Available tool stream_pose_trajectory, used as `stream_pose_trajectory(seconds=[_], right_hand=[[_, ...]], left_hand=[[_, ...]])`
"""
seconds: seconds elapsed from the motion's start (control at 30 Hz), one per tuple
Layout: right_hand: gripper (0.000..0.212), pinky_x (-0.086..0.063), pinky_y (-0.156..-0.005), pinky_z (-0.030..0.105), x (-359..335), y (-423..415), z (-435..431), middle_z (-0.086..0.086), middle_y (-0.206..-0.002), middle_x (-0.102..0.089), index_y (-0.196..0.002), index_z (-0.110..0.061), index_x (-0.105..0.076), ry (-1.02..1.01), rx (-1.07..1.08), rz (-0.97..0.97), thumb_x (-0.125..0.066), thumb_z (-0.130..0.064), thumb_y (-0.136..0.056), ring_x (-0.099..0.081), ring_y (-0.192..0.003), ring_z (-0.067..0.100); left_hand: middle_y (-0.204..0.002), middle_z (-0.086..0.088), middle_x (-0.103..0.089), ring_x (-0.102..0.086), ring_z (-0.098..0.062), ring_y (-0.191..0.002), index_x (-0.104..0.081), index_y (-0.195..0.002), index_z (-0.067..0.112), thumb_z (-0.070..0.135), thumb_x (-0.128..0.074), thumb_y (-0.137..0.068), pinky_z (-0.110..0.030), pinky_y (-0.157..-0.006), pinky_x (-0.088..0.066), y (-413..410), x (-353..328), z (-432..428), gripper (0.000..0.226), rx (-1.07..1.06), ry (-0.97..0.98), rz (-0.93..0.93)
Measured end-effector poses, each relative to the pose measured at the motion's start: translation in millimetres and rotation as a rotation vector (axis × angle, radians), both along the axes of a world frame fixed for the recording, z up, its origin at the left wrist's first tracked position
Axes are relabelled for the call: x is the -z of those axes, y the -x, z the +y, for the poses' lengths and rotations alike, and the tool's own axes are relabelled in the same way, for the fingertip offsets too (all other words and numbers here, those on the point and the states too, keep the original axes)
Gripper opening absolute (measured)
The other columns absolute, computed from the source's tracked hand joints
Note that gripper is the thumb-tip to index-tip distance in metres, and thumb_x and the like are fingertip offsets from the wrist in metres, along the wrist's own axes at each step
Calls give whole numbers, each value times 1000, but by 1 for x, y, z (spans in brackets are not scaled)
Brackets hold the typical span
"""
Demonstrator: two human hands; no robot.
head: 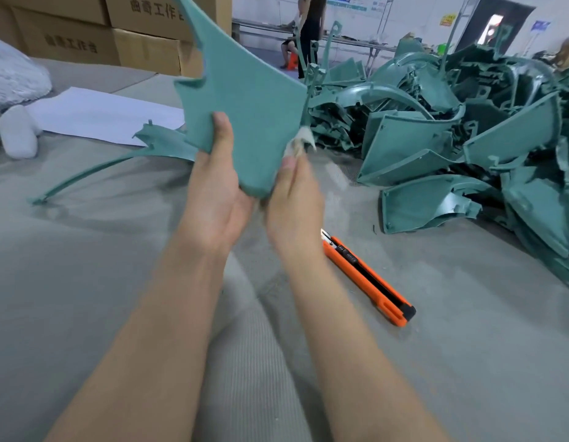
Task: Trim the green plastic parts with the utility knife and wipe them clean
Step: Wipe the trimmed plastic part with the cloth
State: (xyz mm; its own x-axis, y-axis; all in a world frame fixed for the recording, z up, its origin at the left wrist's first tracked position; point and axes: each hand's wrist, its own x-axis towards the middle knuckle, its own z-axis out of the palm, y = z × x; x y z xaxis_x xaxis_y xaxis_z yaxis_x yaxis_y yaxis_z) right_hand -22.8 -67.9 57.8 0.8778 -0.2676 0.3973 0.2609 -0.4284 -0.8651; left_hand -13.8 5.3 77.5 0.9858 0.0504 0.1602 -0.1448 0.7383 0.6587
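I hold a flat green plastic part (241, 100) upright above the grey bench. My left hand (218, 193) grips its lower edge, thumb up across the front face. My right hand (292, 199) pinches a small whitish cloth (297, 141) against the part's right edge; the cloth is blurred. An orange utility knife (367, 277) lies on the bench just right of my right forearm, its blade tip pointing away from me. Behind the held part, another green part (130, 154) with a long thin arm lies flat.
A large heap of green plastic parts (468, 145) fills the right side of the bench. A white sheet (101, 114) and a white bundle (18, 132) lie at the left. Cardboard boxes (117, 30) are stacked behind. A person (312, 30) stands far back.
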Motion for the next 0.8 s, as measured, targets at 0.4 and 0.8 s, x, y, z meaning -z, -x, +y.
stream_pose_trajectory(seconds=[0.4, 0.8], right_hand=[[27, -58, -83, 42, -25, -9, -36, 11, -99, -72, -103, -5, -62, -639, -13, -37, -46, -27, -103, -70, -91, 25], [45, -54, -53, 24, -3, -14, -92, -9, -67, -71, -93, -18, -64, -1190, 26, 125, -39, -55, -100, -66, -66, 10]], left_hand=[[-104, 1, -73, -70, -13, -96, -63, -110, 13, 13, -46, -100, -27, -76, -57, -1, 18, -7, 20, 194, -161, -39], [-105, 4, -73, -70, -9, -94, -63, -114, 19, 17, -53, -96, -25, -69, -57, -4, 22, 11, 21, 225, -270, 72]])
